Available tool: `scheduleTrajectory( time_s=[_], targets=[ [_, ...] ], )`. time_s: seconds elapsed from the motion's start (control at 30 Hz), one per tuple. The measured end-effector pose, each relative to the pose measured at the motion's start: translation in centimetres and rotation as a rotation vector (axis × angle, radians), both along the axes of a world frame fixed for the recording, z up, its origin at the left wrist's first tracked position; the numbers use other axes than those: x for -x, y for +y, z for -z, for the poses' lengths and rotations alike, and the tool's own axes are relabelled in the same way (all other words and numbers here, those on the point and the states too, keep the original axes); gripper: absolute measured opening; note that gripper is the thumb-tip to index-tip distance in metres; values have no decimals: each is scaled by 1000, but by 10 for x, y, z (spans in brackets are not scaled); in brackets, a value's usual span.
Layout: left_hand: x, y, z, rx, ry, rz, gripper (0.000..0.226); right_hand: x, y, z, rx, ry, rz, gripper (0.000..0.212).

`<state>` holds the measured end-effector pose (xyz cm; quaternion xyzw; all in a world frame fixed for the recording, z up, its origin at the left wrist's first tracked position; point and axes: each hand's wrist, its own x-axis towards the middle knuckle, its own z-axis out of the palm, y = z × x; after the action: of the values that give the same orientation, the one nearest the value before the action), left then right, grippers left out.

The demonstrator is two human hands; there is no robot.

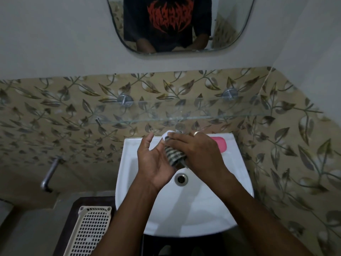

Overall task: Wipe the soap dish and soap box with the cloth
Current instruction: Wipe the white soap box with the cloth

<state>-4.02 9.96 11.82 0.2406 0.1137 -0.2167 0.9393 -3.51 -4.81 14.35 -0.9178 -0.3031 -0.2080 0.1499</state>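
**Wiping a small white piece over the basin, pink soap piece waiting at the far right**

The white sink point(184, 209) fills the middle of the scene, and both hands work above its far half, just near of the tap point(180, 128). A glass shelf point(184, 117) juts out over the far rim, so lifting the work upward and away has a ceiling; the bowl toward the near side is the free room.

The right hand point(199, 150) is closed over the checked cloth point(174, 156), pressing it onto a small white object point(165, 134) of which only a far tip shows. Whether that is the dish or the box cannot be told. The left hand point(156, 159) lies palm up, fingers loosely spread, apparently cradling it from beneath.

A pink soap piece point(220, 143) sits on the sink's far right ledge, just beside the right hand's knuckles.

To wipe well, support the piece from below and turn it so every face meets the cloth. Keep strokes short: the pink piece could be knocked into the bowl.
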Motion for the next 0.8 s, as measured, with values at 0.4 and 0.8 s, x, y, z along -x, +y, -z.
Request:
scheduleTrajectory(
  time_s=[0.4, 0.8],
  targets=[
    [-6, 8, -14, -117, 117, -141, 59, 28, -12, 31, -99, -145, -21, 56],
    [-7, 2, -9, -93, 102, -230, 43, 30, -15, 44, -1168, 267, 207, 49]
  ],
)
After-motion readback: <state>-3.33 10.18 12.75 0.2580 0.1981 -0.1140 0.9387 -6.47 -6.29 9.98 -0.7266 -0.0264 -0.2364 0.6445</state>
